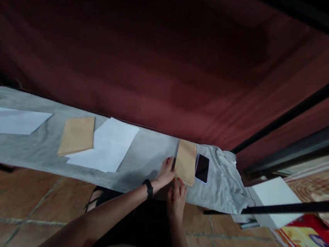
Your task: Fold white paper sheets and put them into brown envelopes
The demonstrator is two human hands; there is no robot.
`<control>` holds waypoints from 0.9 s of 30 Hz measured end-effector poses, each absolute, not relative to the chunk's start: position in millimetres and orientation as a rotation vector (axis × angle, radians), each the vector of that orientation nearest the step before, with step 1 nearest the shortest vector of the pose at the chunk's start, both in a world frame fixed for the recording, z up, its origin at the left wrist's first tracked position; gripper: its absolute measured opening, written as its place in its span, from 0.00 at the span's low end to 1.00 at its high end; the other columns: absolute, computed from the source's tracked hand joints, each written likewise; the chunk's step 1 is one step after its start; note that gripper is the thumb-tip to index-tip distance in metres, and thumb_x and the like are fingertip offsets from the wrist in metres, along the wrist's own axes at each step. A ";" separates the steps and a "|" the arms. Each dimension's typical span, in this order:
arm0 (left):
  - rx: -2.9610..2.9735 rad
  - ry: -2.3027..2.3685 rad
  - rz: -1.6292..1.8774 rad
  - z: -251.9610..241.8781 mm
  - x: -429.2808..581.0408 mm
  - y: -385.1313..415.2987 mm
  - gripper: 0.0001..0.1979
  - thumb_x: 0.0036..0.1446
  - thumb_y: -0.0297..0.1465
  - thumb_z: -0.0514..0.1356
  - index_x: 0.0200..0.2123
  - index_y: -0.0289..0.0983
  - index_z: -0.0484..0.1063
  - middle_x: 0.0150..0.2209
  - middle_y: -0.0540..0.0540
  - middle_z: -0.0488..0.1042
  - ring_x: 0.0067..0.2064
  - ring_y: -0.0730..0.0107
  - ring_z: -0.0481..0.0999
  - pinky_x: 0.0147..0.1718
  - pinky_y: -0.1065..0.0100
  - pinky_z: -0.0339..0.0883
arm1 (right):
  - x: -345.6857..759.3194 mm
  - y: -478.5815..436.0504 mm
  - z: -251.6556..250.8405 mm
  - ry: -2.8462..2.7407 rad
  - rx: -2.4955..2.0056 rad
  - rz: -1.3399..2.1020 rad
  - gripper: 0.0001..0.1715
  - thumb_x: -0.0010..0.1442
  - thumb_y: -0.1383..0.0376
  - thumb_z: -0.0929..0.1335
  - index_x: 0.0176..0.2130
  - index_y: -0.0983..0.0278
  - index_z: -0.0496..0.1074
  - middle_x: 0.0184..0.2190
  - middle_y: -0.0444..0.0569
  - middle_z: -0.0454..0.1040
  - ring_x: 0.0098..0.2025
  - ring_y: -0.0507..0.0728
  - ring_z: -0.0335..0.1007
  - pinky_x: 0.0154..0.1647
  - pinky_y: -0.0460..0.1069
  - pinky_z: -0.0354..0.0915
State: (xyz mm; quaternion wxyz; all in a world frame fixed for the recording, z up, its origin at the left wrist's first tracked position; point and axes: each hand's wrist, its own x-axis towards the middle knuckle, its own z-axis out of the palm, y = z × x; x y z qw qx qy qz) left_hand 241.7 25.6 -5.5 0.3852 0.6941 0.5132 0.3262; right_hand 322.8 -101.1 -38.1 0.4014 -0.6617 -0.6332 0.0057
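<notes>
A small stack of brown paper envelopes [186, 160] lies on the grey cloth in front of me. At its lower left corner, my left hand [166, 173], with a dark band on the wrist, has its fingers closed on the edge. Just to the right and nearer to me, my right hand [177, 196] pinches the bottom edge of the same brown paper, its fingers curled. Both hands almost touch at that corner. A phone [202, 168] with a dark screen lies close to the right of the stack.
White paper sheets [113, 143] and a second brown envelope stack [78, 135] lie to the left on the grey cloth [147, 147]. More white paper [13, 121] is at the far left. A dark red panel [156, 87] rises behind, and black bars [293, 110] cross the right side.
</notes>
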 end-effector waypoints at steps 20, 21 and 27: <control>2.366 1.903 0.149 4.5 -13.9 -20.8 0.23 0.62 0.25 0.56 0.61 0.33 0.70 0.63 0.30 0.70 0.65 0.47 0.69 0.62 0.50 0.61 | 261.2 -85.3 -58.2 -1.904 -1.801 -0.082 0.28 0.73 0.64 0.56 0.68 0.63 0.62 0.67 0.57 0.66 0.68 0.63 0.59 0.68 0.63 0.55; 2.397 1.859 0.127 7.5 -13.2 -21.9 0.24 0.61 0.23 0.56 0.61 0.33 0.69 0.62 0.30 0.70 0.64 0.48 0.69 0.62 0.51 0.62 | 261.1 -85.3 -58.0 -1.901 -1.798 -0.090 0.28 0.73 0.64 0.56 0.68 0.63 0.62 0.66 0.57 0.66 0.68 0.63 0.60 0.68 0.62 0.55; 2.485 1.672 0.167 28.7 -7.5 -30.3 0.23 0.61 0.18 0.50 0.56 0.34 0.74 0.55 0.34 0.77 0.57 0.53 0.76 0.56 0.55 0.68 | 258.6 -79.6 -49.6 -1.792 -1.787 -0.005 0.25 0.70 0.66 0.58 0.62 0.62 0.70 0.61 0.57 0.73 0.64 0.62 0.65 0.65 0.63 0.61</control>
